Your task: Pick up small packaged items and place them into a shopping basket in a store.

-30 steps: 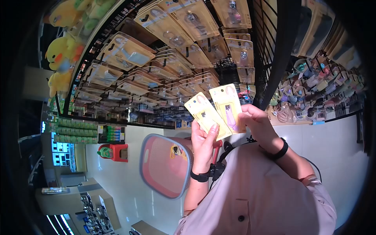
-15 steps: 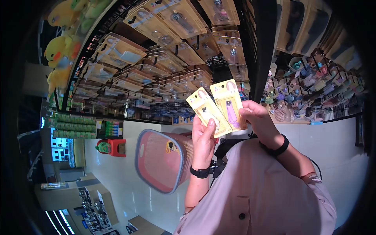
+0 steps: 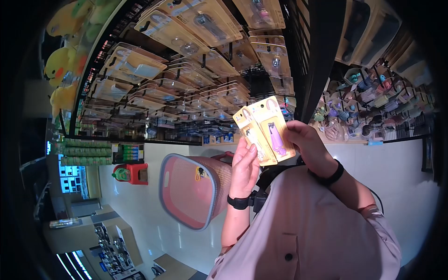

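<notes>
My left hand (image 3: 245, 169) is closed, its thumb and fingers pinching a yellow blister card with a white nail clipper (image 3: 254, 139). Partly over that card lies a second yellow blister card, holding a purple nail clipper (image 3: 275, 136). My right hand (image 3: 308, 143) grips this second card by its right edge, the thumb on the front. Both cards are tilted and held up in front of the hanging display, their lower ends toward my body. The lower part of the white clipper's card is partly covered by my left thumb.
Rows of carded goods (image 3: 205, 28) hang on a black rack (image 3: 322, 56) ahead. Small hair accessories (image 3: 345, 107) fill the right side. A pink basket with a grey rim (image 3: 205, 219) stands on the floor at left, near a red stool (image 3: 140, 173). Yellow plush toys (image 3: 63, 63) hang far left.
The two cards have come closer together and overlap more, the white clipper's card shifting right behind the purple one. The camera view has moved slightly.
</notes>
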### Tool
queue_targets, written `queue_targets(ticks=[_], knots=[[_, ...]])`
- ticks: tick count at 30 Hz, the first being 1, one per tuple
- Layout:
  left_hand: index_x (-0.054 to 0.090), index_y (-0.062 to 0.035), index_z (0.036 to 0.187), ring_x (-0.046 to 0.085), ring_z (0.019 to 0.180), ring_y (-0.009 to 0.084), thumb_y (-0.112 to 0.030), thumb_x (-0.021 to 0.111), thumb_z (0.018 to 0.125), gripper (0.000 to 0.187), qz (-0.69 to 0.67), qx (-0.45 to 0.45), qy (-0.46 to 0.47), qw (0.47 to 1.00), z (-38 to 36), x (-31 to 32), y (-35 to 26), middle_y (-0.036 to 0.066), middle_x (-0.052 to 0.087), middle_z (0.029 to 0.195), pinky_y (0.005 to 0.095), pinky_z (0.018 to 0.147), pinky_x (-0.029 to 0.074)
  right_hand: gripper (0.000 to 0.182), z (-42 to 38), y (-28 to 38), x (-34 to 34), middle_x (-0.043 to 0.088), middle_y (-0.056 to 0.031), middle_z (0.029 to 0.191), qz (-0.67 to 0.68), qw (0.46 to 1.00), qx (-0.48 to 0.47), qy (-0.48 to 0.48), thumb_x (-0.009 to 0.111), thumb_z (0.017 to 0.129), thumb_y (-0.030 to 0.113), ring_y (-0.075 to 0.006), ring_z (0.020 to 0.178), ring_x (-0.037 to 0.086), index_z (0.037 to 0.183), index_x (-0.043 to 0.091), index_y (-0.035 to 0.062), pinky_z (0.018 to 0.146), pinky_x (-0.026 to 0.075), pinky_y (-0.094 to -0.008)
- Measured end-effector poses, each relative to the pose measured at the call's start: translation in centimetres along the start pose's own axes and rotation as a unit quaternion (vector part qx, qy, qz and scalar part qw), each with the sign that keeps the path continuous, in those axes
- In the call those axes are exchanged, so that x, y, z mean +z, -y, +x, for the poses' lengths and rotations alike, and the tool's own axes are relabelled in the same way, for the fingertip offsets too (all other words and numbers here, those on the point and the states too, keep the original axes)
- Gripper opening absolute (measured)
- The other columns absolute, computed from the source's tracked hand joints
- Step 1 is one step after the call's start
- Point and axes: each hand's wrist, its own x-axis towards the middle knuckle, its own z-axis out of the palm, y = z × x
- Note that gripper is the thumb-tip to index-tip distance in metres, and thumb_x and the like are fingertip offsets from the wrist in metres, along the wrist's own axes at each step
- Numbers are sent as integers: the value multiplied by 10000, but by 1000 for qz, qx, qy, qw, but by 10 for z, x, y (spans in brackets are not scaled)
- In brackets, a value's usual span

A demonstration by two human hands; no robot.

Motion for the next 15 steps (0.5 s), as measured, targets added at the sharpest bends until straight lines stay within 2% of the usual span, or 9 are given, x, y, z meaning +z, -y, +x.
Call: queue_targets(ticks=[5,6,10,13,15], knots=[[292,-19,1498,513,1328,237,-181,493,1004,557,-107,-18,30,994,-1,-10,3,133,508,1444,402,1115,413,229,0,3,11,672,-36,1057,21,999,26,0,564,1005,117,-95,966,639,1189,616,-9,869,516,-262],[321,-23,1495,518,1326,253,-291,489,1022,568,-107,-3,27,994,1,-11,8,133,512,1448,416,1122,408,229,-1,2,11,671,-36,1056,9,999,30,18,565,1004,116,-95,979,635,1190,616,-9,878,513,-264],[399,-21,1469,529,1315,282,-403,528,1016,607,-159,-20,23,987,-6,-17,15,151,527,1443,435,1115,415,227,-2,-7,9,669,-34,1061,-28,997,20,69,568,1004,117,-92,1003,626,1188,618,-6,888,507,-261],[387,-15,1474,530,1313,280,-385,540,1008,615,-139,-33,28,989,-4,-14,17,149,524,1445,439,1110,420,216,-3,-6,6,669,-27,1067,-45,997,8,67,563,1008,122,-83,977,630,1176,627,1,851,511,-244],[389,-10,1470,556,1279,296,-369,542,1004,608,-152,-43,-8,987,-1,-4,15,165,546,1409,448,1094,435,208,-6,2,5,670,-24,1063,-39,999,14,35,558,1012,128,-77,948,634,1160,635,4,824,514,-233]])
